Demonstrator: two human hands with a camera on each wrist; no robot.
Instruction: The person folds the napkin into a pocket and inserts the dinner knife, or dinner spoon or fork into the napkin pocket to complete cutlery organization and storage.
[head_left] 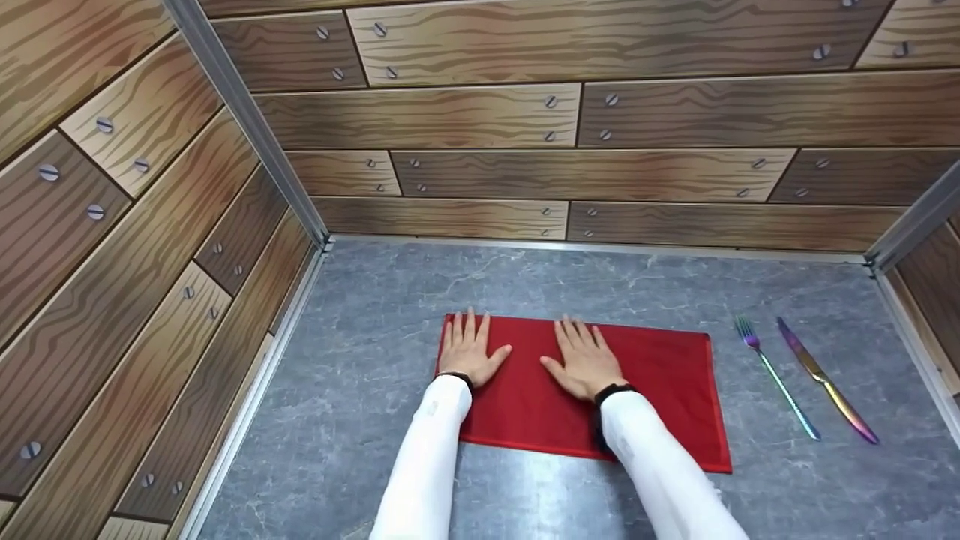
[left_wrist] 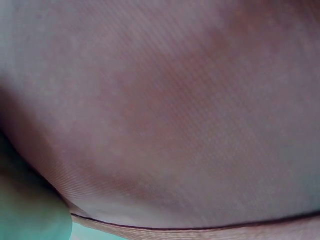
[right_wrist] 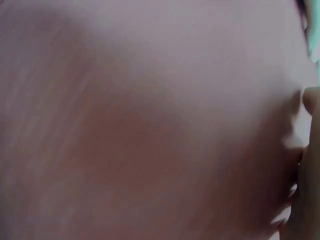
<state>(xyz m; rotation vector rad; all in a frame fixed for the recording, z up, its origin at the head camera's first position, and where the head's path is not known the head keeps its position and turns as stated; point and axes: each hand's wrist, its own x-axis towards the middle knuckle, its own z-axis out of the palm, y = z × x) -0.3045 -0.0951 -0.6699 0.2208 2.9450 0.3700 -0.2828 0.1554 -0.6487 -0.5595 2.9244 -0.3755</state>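
A red cloth napkin (head_left: pixel 667 390), a wide rectangle, lies flat on the grey marbled table. My left hand (head_left: pixel 469 352) rests palm down on its left end, fingers straight and pointing at the far edge. Near the middle of the far half, my right hand (head_left: pixel 587 364) lies flat on the cloth with straight fingers and the thumb spread. The left wrist view is filled by the cloth (left_wrist: pixel 175 125) close up, with a hem along the bottom. Blurred cloth (right_wrist: pixel 150 125) also fills the right wrist view, with part of the right hand (right_wrist: pixel 307 185) at its right edge.
Right of the napkin lie a shiny rainbow-coloured fork (head_left: pixel 780 386) and a table knife (head_left: pixel 821 379), side by side at a slant. Wood-patterned walls (head_left: pixel 487 172) with metal edging enclose the grey table (head_left: pixel 337 420) at the back and both sides.
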